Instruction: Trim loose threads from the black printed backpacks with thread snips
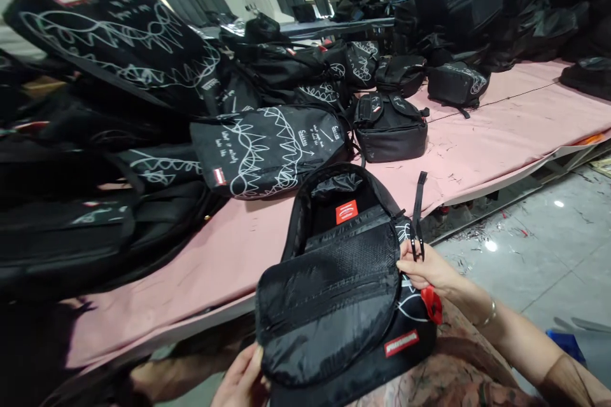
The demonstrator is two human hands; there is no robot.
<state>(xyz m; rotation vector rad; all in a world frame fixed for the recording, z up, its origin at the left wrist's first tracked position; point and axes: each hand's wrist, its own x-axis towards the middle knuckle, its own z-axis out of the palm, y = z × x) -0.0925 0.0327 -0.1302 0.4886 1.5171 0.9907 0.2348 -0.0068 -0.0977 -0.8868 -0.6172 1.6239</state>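
Note:
An open black backpack (344, 280) rests on my lap, its front flap with a mesh pocket folded toward me. My left hand (241, 381) grips the flap's lower left edge, fingers curled around it. My right hand (424, 270) pinches the flap's right edge and also holds small black thread snips (416, 245), their blades pointing up. A red tag (432, 304) hangs just below that hand. A red label (346, 211) shows inside the bag, and a red and white logo patch (401, 343) sits on its front.
A long table with a pink cover (501, 127) stretches ahead, piled with black backpacks carrying white scribble prints (272, 149). A small black bag (391, 130) stands mid-table. More black bags (477, 6) are heaped at the back. Grey tiled floor (539, 248) with scraps lies to the right.

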